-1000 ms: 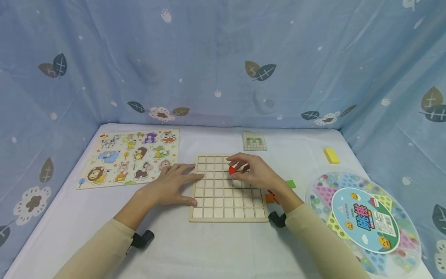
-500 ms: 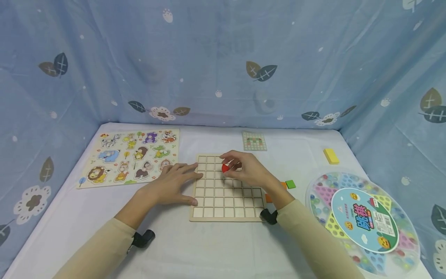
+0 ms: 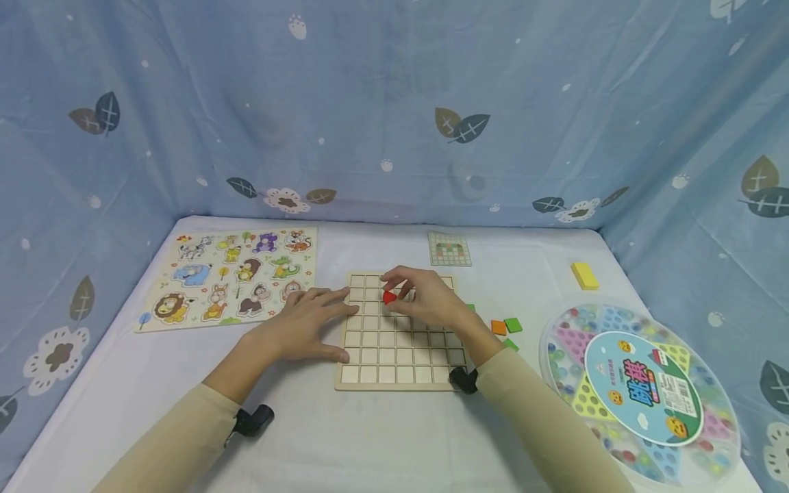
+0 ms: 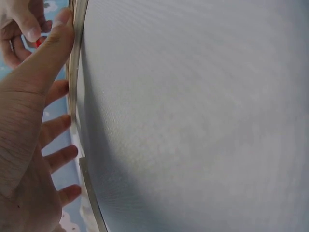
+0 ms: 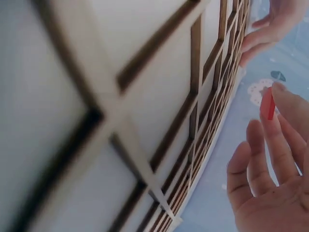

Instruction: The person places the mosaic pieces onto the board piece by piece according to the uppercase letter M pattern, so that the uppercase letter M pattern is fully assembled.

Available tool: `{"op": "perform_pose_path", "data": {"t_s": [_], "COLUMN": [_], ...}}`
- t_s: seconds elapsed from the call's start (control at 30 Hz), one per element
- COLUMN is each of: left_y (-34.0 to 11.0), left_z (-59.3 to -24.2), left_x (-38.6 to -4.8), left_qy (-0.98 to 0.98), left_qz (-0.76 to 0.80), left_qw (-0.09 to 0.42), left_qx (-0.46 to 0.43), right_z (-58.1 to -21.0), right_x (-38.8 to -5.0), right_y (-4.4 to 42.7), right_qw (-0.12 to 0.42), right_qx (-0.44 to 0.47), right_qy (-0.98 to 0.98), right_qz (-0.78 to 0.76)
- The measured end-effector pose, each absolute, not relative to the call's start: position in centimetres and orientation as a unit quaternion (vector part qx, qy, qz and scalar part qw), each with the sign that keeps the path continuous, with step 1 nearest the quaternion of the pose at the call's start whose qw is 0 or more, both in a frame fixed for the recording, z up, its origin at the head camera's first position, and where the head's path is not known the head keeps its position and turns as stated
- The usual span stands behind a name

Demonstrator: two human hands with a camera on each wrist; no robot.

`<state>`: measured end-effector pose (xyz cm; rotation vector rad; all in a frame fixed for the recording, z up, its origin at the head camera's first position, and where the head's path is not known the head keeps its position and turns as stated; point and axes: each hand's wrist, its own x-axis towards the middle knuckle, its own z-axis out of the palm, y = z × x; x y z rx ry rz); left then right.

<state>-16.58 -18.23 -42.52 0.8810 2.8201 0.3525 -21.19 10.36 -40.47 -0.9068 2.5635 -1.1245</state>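
A wooden grid board (image 3: 387, 357) lies on the white-covered table in the head view. My left hand (image 3: 302, 327) rests along its left edge, fingers spread; the left wrist view shows the thumb (image 4: 60, 29) against the board's edge. Between thumb and a fingertip, my right hand (image 3: 425, 301) pinches a small red piece (image 3: 389, 297) over the upper middle of the grid. From the right wrist view, the red piece (image 5: 268, 103) is thin and held clear of the board (image 5: 130, 145). My right hand covers part of the grid's right side.
Green and orange square pieces (image 3: 498, 327) lie right of the board, partly behind my right forearm. A pattern card (image 3: 450, 249) is behind the board, an animal puzzle (image 3: 228, 281) at back left, a yellow block (image 3: 585, 276) at back right, and a round marble game (image 3: 641, 390) at right.
My right hand has moved left over the grid with the red piece, uncovering more of the loose pieces beside the board. The left hand has stayed in place.
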Motion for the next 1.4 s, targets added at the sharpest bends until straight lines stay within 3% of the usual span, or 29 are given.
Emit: {"op": "perform_pose_path", "data": {"t_s": [0.63,1.4], "left_y": [-18.2,-18.2], "left_z": [-42.6,-42.4], "left_x": [-16.6,-16.5], "left_qy": [0.944,0.945], "left_qz": [0.118,0.119], "left_qw": [0.081,0.088], "left_qx": [0.298,0.292], "right_z": [-40.9,-41.6], "right_x": [-21.8,-22.4], "right_y": [7.1,7.3], "right_qw": [0.142,0.167], "right_qx": [-0.286,-0.308], "right_qy": [0.879,0.876], "right_qz": [-0.355,-0.331]}}
